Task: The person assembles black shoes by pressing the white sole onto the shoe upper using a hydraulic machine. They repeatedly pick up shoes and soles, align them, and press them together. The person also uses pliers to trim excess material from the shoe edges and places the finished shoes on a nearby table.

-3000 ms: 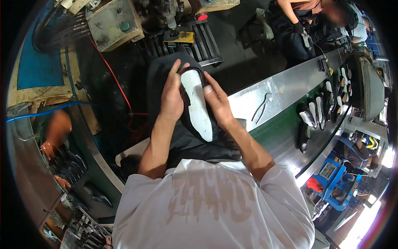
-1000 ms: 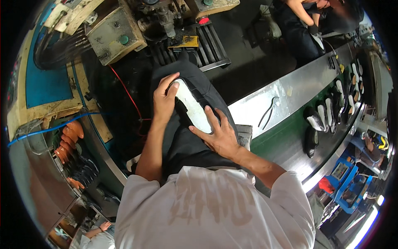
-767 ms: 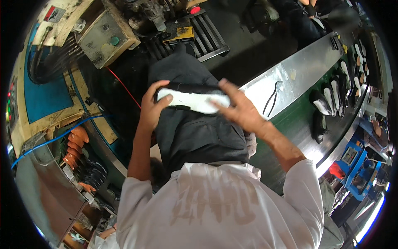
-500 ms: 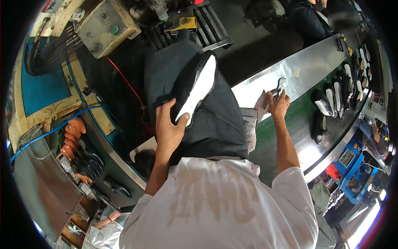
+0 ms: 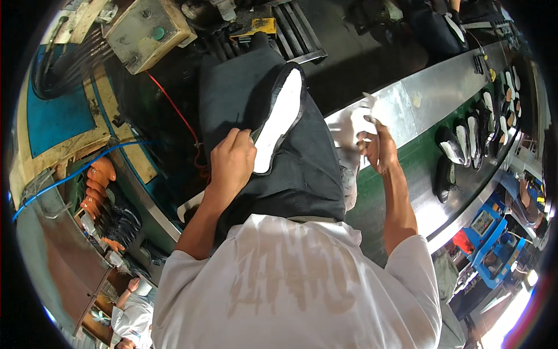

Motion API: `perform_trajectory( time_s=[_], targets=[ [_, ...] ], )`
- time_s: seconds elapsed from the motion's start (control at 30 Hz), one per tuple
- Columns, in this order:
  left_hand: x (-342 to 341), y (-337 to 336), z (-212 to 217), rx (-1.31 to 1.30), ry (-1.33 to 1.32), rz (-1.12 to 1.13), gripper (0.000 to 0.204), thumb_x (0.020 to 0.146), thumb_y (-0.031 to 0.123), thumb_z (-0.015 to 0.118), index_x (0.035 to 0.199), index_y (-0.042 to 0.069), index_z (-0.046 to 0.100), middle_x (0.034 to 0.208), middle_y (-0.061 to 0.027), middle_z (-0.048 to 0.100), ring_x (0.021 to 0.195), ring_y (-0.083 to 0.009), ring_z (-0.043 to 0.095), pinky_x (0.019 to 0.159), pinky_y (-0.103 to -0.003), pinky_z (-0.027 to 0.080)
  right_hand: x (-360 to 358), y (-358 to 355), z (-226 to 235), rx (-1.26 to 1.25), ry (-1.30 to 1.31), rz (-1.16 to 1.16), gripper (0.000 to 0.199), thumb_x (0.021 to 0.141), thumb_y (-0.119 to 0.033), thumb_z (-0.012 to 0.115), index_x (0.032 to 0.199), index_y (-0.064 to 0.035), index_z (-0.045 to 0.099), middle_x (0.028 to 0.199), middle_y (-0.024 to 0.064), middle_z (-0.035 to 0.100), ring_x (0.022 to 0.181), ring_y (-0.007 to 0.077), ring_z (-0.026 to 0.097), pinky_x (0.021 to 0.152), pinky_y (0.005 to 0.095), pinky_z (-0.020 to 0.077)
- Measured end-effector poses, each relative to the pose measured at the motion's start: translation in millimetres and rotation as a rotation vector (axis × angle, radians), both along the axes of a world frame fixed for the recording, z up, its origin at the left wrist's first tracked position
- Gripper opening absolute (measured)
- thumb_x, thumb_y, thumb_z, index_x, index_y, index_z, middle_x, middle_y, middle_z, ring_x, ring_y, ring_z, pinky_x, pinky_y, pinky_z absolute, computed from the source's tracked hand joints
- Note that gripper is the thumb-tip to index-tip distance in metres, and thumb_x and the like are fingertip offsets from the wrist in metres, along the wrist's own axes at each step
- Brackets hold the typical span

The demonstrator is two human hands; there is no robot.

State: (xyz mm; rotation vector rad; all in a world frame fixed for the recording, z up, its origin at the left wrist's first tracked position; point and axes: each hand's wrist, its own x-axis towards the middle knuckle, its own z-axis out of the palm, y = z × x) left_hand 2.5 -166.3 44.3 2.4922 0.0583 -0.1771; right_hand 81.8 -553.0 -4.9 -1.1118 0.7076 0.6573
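A black shoe (image 5: 280, 119) with a white underside lies bottom up across my lap, its narrower end toward me. My left hand (image 5: 232, 160) is closed at the shoe's near left edge, back of the hand uppermost; the fingertips are partly hidden. Over the metal strip of the bench, my right hand (image 5: 379, 145) has its fingers curled round a slim metal tool (image 5: 369, 103) with a bent end. Glare and motion blur keep me from making out its exact kind. The tool and the shoe are apart. Dark cloth (image 5: 232, 87) covers my legs under the shoe.
On the right runs a bench with a shiny metal strip (image 5: 430, 93) and a green surface (image 5: 378, 203). Several shoes (image 5: 465, 139) stand along its far right. Orange shoe lasts (image 5: 99, 180) and black shoes (image 5: 125, 218) sit at left. A stained box (image 5: 145, 35) is at upper left.
My right hand has lifted the bent metal tool from the bench strip and moved slightly left and nearer. My left hand has turned over at the shoe's near end, its thumb no longer on the white underside.
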Motion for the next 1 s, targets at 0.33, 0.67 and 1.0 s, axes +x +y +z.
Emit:
perform_trajectory(
  time_s=[0.33, 0.67, 1.0],
  targets=[
    [3, -13, -1, -0.113, 0.208, 0.107, 0.086, 0.093, 0.037, 0.083, 0.156, -0.009, 0.048, 0.147, -0.0309, 0.059, 0.136, -0.0461, 0.060, 0.113, -0.048, 0.048, 5, 120, 95, -0.549, -0.823, 1.373, 0.037, 0.110, -0.025, 0.058, 0.098, 0.0084, 0.067, 0.086, 0.0291, 0.070, 0.075, 0.0537, 0.068, 0.080, 0.0578, 0.0554],
    [-1, -15, -6, -0.176, 0.222, 0.110, 0.080, 0.097, 0.035, 0.080, 0.153, -0.013, 0.049, 0.135, -0.0396, 0.066, 0.124, -0.0538, 0.067, 0.108, -0.053, 0.053, -10, 112, 48, -0.842, -1.225, 1.377, 0.039, 0.109, -0.034, 0.063, 0.091, 0.0006, 0.064, 0.080, 0.0197, 0.068, 0.070, 0.0400, 0.073, 0.063, 0.0524, 0.0581],
    [-8, -19, -33, -1.065, 0.422, 0.486, 0.076, 0.103, 0.022, 0.074, 0.166, 0.005, 0.036, 0.160, -0.0243, 0.048, 0.148, -0.0344, 0.049, 0.123, -0.043, 0.038, -8, 98, 62, -0.842, -1.053, 1.521, 0.037, 0.108, -0.031, 0.066, 0.096, 0.0032, 0.065, 0.089, 0.0254, 0.071, 0.076, 0.0445, 0.073, 0.066, 0.0505, 0.0587]
  ],
)
